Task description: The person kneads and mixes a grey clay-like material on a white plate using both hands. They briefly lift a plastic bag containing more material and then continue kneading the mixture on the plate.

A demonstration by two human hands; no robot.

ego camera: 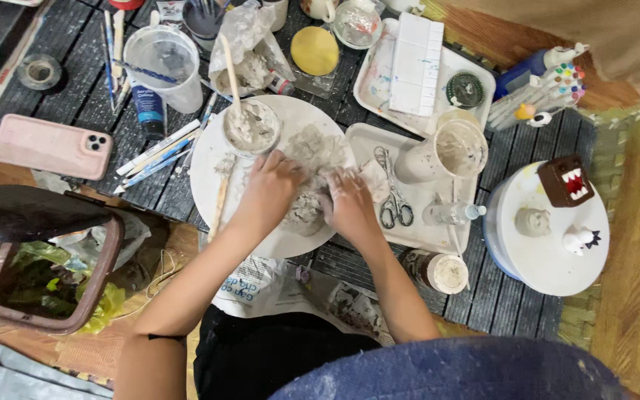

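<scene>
My left hand [270,191] and my right hand [350,204] press together on a lump of grey clay [305,211] lying on a round white board [209,159]. Both hands are smeared with clay and cup the lump from either side. More flattened clay [312,144] lies just beyond my fingers. A small cup of grey slip [251,127] with a wooden stick [230,70] stands at the board's far left. A wooden tool [221,196] lies on the board by my left wrist.
A white tray [357,137] to the right holds scissors [392,194], a clay-coated cup [446,152] and a small bottle [453,213]. A round stand [550,267] carries small figures. A pink phone [50,146], brushes [153,152], a water tub [166,59] and a bin [42,267] lie left.
</scene>
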